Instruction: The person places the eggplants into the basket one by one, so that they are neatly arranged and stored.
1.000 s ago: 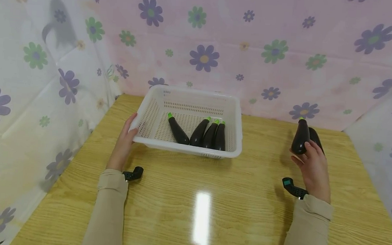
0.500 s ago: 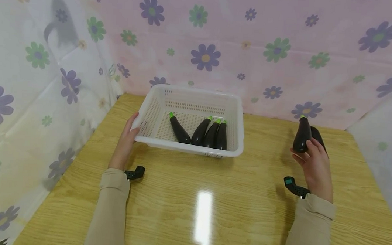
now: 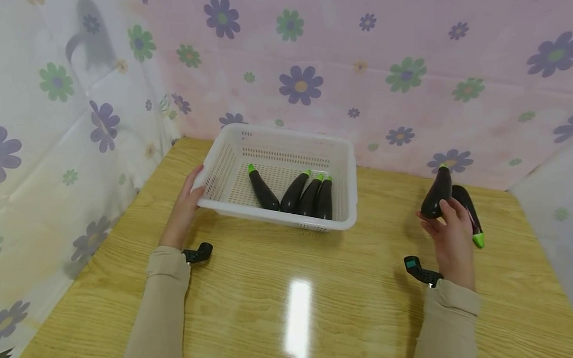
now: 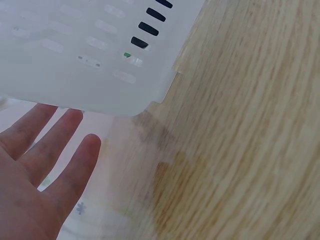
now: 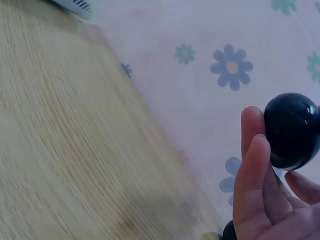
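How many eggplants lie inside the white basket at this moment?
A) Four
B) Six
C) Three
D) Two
A: the head view shows four eggplants lying in the white basket, while the right hand holds a fifth eggplant outside it and another lies on the table.

From the left wrist, the basket [image 4: 95, 55] is cut off at the top and left edges; the bench [image 4: 240, 150] is blurred; from the right wrist, the held eggplant [image 5: 292, 131] shows only its rounded end.

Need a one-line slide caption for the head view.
Right hand holds an eggplant above the table; left hand steadies a basket holding four eggplants.
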A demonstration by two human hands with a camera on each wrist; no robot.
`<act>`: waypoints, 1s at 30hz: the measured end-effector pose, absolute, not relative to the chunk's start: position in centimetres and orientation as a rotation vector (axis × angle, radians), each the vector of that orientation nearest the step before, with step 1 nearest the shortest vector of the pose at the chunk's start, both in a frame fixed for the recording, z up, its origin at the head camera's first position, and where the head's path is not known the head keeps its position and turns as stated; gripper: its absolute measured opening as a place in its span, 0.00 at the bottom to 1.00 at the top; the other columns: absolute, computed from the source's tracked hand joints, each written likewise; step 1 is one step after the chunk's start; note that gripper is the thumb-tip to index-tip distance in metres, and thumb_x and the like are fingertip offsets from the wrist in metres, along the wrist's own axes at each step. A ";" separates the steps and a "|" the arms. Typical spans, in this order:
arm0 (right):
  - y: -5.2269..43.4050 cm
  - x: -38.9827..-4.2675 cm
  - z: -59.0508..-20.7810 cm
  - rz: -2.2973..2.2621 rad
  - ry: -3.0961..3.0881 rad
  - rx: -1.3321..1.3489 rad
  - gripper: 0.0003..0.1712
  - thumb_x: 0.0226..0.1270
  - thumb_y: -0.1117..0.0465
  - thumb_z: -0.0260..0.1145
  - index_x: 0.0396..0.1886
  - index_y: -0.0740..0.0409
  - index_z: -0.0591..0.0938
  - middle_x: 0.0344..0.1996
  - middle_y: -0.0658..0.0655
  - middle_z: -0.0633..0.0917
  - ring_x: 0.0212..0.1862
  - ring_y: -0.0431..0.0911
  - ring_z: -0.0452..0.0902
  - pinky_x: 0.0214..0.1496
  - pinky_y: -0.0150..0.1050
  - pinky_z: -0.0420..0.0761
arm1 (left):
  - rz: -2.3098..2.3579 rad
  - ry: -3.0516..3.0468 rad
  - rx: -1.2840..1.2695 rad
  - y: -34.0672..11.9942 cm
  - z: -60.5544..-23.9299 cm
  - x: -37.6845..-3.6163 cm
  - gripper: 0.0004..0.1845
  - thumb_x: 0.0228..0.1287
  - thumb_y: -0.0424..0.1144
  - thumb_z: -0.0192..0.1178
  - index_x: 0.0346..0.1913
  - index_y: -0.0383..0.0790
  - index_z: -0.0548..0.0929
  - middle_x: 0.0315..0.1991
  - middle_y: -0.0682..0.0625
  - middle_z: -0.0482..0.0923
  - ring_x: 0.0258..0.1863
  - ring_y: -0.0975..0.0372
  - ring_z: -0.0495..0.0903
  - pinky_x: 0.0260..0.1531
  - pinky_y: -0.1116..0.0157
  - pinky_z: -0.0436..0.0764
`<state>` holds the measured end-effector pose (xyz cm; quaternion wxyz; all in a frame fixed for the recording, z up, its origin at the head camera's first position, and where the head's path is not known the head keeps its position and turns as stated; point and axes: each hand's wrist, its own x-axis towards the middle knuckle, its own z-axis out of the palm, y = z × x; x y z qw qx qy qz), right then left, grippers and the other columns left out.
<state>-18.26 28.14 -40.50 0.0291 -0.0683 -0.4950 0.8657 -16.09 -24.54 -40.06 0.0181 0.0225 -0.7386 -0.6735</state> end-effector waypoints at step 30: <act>20.6 -19.4 -39.2 2.784 -1.737 0.068 0.35 0.66 0.64 0.54 0.69 0.53 0.49 0.58 0.60 0.61 0.52 0.54 0.72 0.43 0.37 0.76 | -2.083 -2.297 0.048 -24.5 -40.3 -16.0 0.26 0.69 0.43 0.38 0.68 0.63 0.50 0.67 0.54 0.48 0.62 0.58 0.54 0.58 0.54 0.53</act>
